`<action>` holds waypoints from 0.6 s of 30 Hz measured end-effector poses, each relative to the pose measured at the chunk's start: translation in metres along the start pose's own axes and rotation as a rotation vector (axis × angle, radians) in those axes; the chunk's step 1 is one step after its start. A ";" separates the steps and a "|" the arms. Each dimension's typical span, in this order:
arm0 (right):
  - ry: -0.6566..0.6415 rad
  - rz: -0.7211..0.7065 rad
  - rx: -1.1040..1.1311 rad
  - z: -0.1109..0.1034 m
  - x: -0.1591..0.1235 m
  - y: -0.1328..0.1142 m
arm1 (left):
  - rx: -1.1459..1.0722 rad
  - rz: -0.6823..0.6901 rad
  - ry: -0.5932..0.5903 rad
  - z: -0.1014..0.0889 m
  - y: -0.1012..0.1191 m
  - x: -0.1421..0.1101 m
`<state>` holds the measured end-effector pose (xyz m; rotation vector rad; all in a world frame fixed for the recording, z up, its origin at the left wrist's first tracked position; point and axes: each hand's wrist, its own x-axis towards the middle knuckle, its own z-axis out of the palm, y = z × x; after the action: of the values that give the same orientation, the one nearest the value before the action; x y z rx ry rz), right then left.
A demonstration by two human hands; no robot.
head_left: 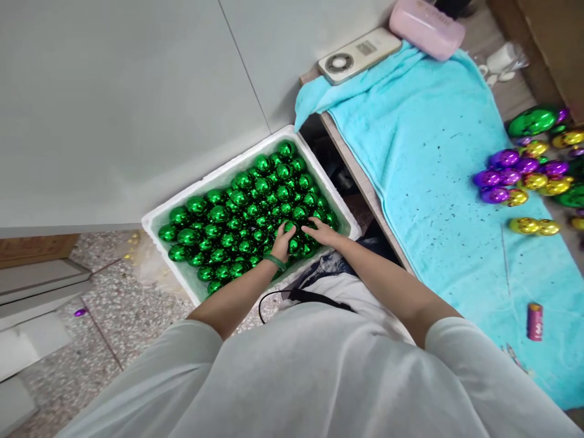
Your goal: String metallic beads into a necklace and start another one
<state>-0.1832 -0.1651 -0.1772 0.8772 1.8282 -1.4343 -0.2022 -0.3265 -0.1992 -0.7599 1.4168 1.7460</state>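
Shiny green ball ornaments point(239, 198) in several sizes fill a white foam box point(181, 281) in front of me. My left hand point(281, 242), with a green bangle point(275, 261) at the wrist, is at the box's near right part. Its thumb and fingers are around a green ball point(289, 226). Just to the right, my right hand point(321, 232) reaches over the balls, fingers apart and touching them. The fingertips of both hands are partly hidden among the balls, and no ball is plainly gripped by the right hand.
At right, a low table bears a turquoise towel point(438, 176) with purple balls point(505, 159), gold balls point(524, 225) and a small pink-red cylinder point(535, 322). A white device point(360, 55) and pink bottle point(426, 27) lie at its far end. A grey panel point(137, 109) stands behind the box.
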 end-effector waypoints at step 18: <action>0.523 -0.361 0.157 -0.016 -0.076 -0.069 | -0.105 0.338 0.039 0.090 0.090 -0.067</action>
<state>-0.1979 -0.1706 -0.0746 1.1224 2.3796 -1.6998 -0.2405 -0.2605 -0.0777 -0.6388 1.5600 2.0864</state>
